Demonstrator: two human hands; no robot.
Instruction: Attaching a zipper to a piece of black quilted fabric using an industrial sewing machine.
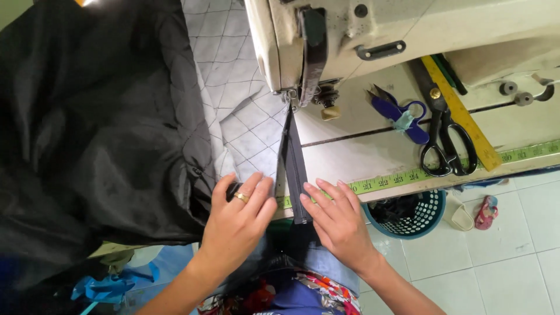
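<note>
currently the left hand (pixel 236 219) lies flat, fingers spread, on quilted fabric (pixel 245 125); right hand (pixel 335 219) presses open-palmed beside the dark strip (pixel 293 169) running under the presser foot (pixel 291 100). risk: uneven hand pressure could skew the strip off its seam line.

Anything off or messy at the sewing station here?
Nothing stands out. Left hand and right hand lie flat beside the dark zipper strip, which runs straight to the presser foot. Black scissors and blue snips lie on the table.
</note>
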